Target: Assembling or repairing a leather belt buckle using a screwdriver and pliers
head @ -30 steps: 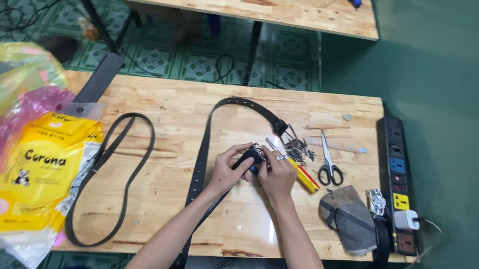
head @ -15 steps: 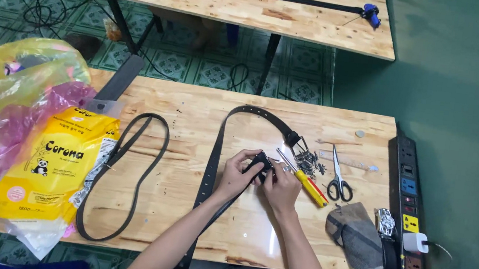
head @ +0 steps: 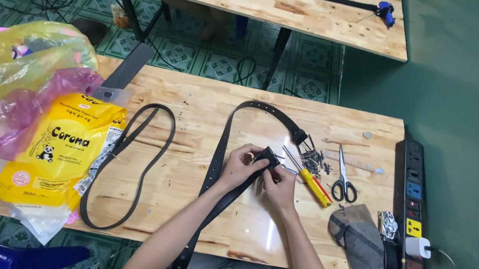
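Both hands meet over the middle of the wooden table [head: 184, 194]. My left hand [head: 242, 166] grips the end of a black belt [head: 223, 145] that loops away across the table and runs back toward me. My right hand [head: 279, 187] pinches the same belt end from the other side, fingers closed on it. What sits at the belt end is hidden by my fingers. A buckle [head: 305, 145] lies at the belt's far end, just beyond my hands.
A yellow-handled screwdriver [head: 313, 184], small screws [head: 317, 161], scissors [head: 344, 177], a grey cloth [head: 357, 235] and a power strip [head: 410, 208] lie right. A second belt loop [head: 128, 158], a yellow packet [head: 60, 147] and plastic bags [head: 24, 74] lie left. Another table [head: 254, 1] stands beyond.
My hands stay closed on the belt end with small finger shifts. The view has drifted, so the table sits lower and more to the right.
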